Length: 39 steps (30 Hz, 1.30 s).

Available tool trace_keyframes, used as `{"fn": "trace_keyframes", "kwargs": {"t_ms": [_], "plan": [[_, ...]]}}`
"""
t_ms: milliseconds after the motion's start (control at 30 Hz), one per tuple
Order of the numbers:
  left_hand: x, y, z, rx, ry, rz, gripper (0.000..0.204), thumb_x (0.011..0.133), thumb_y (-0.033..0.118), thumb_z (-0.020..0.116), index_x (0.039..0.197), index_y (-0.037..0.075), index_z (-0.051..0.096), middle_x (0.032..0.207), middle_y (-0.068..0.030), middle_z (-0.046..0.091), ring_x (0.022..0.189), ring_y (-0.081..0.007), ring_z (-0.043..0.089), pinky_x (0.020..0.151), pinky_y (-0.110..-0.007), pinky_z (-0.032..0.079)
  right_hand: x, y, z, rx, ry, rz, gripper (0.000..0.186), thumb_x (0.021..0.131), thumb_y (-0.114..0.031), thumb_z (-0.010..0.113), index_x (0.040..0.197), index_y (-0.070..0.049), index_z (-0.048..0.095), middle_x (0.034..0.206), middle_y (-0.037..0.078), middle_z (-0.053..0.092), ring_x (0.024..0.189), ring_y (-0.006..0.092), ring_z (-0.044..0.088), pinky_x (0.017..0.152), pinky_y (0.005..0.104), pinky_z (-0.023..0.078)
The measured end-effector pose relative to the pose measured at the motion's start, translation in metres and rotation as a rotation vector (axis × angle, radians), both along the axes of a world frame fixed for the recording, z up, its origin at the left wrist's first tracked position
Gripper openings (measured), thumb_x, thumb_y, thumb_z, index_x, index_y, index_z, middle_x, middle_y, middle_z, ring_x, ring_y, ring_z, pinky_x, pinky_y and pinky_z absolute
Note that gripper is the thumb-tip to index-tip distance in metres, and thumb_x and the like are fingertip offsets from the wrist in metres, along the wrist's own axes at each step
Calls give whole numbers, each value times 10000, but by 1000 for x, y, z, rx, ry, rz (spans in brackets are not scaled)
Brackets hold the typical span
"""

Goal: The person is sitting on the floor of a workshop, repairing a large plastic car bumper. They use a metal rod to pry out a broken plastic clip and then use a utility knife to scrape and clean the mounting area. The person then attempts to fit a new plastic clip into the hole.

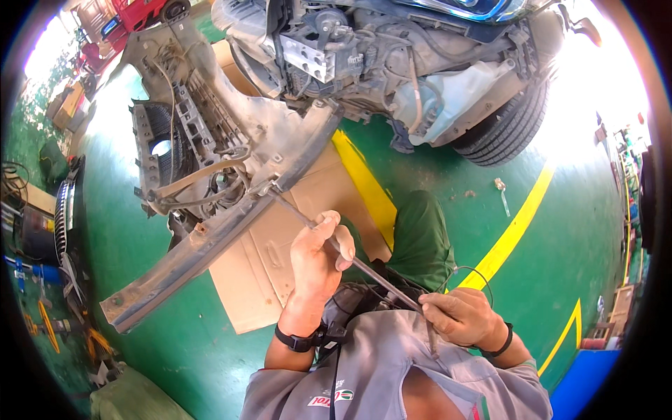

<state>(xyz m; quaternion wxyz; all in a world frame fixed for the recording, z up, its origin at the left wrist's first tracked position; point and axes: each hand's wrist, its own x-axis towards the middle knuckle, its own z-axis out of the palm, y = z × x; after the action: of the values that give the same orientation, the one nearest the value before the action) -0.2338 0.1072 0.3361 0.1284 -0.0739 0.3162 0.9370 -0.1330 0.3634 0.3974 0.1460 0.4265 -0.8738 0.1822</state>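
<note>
A long thin metal rod [378, 278] runs diagonally from a detached dusty car assembly [210, 154] down toward my chest. My left hand [318, 262] has its fingers wrapped round the rod's middle. My right hand [458, 315] grips it lower down, near my body. The rod's upper end meets the underside of the assembly's long dark bar [189, 266], though whether it is fixed there I cannot tell. The assembly lies on flattened cardboard [245, 297], with trim, hoses and brackets on it.
A car with exposed front parts [329, 56], a pale reservoir [448, 105] and a tire [507, 126] stands ahead. Yellow lines [518, 231] cross the green floor [532, 280]. Assorted parts and boxes [66, 105] line the left; a blue object [588, 381] sits lower right.
</note>
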Motion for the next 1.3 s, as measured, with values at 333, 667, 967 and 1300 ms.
{"fn": "trace_keyframes", "kwargs": {"t_ms": [333, 667, 967, 1300], "plan": [[-1, -7, -3, -102, 67, 18, 236, 1048, 251, 426, 971, 70, 557, 470, 2, 402, 390, -113, 279, 451, -273, 239, -18, -11, -45, -505, -922, 92, 277, 999, -249, 640, 1112, -2, 692, 1071, 156, 687, 968, 325, 645, 886, 423, 513], [-9, -8, 5, -125, 74, 30, 258, 1055, 276, 442, 945, 74, 561, 488, 18, 399, 390, -117, 286, 434, -270, 249, -46, -32, -5, -166, -880, 95, 180, 908, -220, 729, 928, -42, 709, 763, 68, 680, 706, 248, 662, 708, 368, 513], [-13, -2, 5, -103, 34, 86, 260, 1044, 256, 468, 877, 73, 547, 488, 14, 385, 402, -131, 300, 441, -281, 261, -13, 0, -11, -328, 210, -252, 320, 759, -263, 830, 937, -57, 661, 800, 13, 642, 730, 165, 592, 726, 300, 487], [-21, 7, 5, -55, 39, 112, 240, 1033, 237, 472, 874, 71, 542, 495, 10, 384, 405, -141, 326, 455, -289, 297, 4, -24, -47, -684, -680, -293, 497, 811, -131, 815, 1248, -81, 582, 1025, 56, 688, 790, 162, 673, 659, 288, 539]]}}
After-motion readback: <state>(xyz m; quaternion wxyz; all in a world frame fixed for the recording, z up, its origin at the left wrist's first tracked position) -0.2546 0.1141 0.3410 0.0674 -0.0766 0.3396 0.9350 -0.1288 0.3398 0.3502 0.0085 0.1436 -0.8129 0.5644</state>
